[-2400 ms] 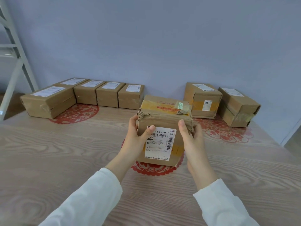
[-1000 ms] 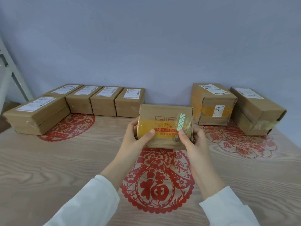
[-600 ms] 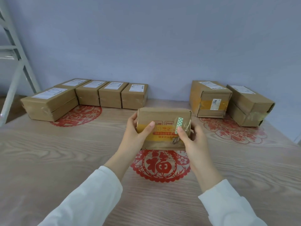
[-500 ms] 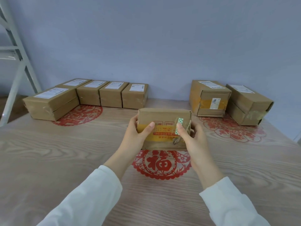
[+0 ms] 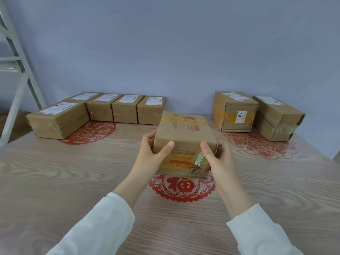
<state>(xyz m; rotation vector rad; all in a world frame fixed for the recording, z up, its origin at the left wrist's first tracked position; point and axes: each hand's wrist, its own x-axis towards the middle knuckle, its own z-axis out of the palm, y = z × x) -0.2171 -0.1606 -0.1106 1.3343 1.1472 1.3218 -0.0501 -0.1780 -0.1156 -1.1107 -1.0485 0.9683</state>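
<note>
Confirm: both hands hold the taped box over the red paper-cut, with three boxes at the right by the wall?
Not three: the head view shows two at the right by the wall, an inner box and an outer box. Left hand and right hand hold the taped box over the red paper-cut.

I can't read the small shipping labels (image 5: 153,100); the box (image 5: 184,133) hides its underside and part of the red paper-cut (image 5: 181,188); the frame's left edge crops the ladder (image 5: 13,107).
</note>
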